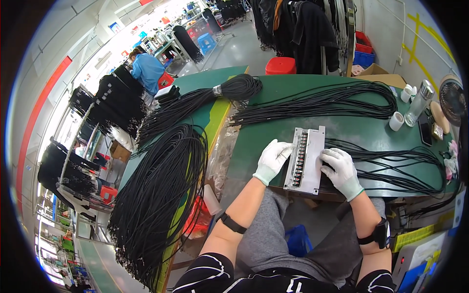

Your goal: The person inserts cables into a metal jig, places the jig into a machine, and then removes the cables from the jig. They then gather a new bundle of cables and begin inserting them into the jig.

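A silver metal fixture (pixel 311 163) with a row of dark cable ends in its slots lies at the near edge of the green table. My left hand (pixel 273 158), in a white glove, is at its left side, fingers stretched toward the slots and slightly apart; I see nothing in them. On the right side, my gloved right hand (pixel 341 172) has its fingers bent against the fixture's edge, gripping it. Thin black cables (pixel 395 155) run right from behind the fixture and loop back; my right hand hides part of them.
A long black cable bundle (pixel 332 100) lies across the far side of the table. More bundles (pixel 161 190) are heaped at left. A glass bottle (pixel 419 105), white rolls (pixel 396 121), a phone (pixel 426 133) and a fan (pixel 452 100) stand at right. A person in blue (pixel 147 71) sits far off.
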Demonstrator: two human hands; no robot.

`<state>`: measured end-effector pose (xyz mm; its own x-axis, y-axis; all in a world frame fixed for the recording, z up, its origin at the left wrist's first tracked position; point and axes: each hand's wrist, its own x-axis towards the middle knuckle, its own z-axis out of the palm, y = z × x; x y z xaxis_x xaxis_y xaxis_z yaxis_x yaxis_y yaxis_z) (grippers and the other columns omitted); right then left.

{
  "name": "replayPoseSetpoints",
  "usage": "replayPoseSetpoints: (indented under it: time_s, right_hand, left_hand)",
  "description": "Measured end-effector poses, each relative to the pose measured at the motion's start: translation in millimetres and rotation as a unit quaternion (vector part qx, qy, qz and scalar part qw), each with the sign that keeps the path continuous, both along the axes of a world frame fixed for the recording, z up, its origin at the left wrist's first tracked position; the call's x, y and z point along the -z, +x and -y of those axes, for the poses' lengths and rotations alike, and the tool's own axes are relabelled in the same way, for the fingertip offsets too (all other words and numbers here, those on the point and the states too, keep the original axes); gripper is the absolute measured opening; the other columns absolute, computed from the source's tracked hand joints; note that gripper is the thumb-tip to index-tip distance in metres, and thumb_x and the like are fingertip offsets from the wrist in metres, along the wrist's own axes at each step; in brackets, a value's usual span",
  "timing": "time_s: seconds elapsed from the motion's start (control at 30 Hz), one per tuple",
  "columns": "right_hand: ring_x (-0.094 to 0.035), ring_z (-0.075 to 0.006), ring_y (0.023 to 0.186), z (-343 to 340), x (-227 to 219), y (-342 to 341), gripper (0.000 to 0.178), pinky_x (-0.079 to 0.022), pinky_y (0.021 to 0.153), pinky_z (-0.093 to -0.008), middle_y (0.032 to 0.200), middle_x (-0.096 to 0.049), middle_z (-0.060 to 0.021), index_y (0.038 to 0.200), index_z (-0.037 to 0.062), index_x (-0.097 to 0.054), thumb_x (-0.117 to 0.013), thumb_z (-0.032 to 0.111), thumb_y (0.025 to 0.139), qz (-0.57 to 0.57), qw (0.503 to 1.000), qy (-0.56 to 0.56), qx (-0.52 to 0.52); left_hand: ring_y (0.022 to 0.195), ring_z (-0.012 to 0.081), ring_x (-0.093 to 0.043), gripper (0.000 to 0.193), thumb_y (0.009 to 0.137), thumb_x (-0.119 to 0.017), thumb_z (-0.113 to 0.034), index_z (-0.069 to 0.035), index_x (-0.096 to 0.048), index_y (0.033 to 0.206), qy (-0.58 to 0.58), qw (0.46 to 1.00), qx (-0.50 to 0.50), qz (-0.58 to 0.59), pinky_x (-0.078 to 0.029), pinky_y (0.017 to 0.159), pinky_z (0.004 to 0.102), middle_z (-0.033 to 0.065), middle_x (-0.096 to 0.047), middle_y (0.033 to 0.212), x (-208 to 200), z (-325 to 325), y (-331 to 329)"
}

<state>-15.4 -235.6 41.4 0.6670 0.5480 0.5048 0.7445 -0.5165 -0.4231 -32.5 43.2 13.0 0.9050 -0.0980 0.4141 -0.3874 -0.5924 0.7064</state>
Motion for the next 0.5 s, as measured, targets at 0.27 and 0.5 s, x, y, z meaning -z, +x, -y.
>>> replayPoseSetpoints:
  time_s: [0.27, 0.5]
  right_hand:
    - [-0.060, -0.0352, 0.117, 0.2, 1.9, 1.0, 0.035, -0.046, 0.101, -0.0458, 0.120, -0.069, -0.0113, 0.109, 0.0030, -0.070, -0.076, 0.018, 0.078, 0.004, 1.000, -0.004, 0.004]
    - [-0.061, -0.0347, 0.116, -0.5, 1.2, 0.8, 0.035, -0.047, 0.101, -0.0451, 0.119, -0.070, -0.0112, 0.108, 0.0030, -0.070, -0.076, 0.018, 0.077, 0.003, 1.000, -0.001, 0.000]
  left_hand:
    - [0.103, 0.0221, -0.068, 0.023, 0.103, -0.056, -0.022, -0.009, -0.072, 0.113, -0.008, 1.000, 0.001, 0.007, -0.029, 0.119, 0.0460, 0.0067, -0.073, 0.109, -0.8, 0.0, -1.1]
    - [0.103, 0.0222, -0.068, 0.025, 0.104, -0.055, -0.024, -0.009, -0.072, 0.113, -0.005, 1.000, 0.002, -0.003, -0.029, 0.119, 0.0461, 0.0070, -0.073, 0.107, 1.3, -0.1, 1.1]
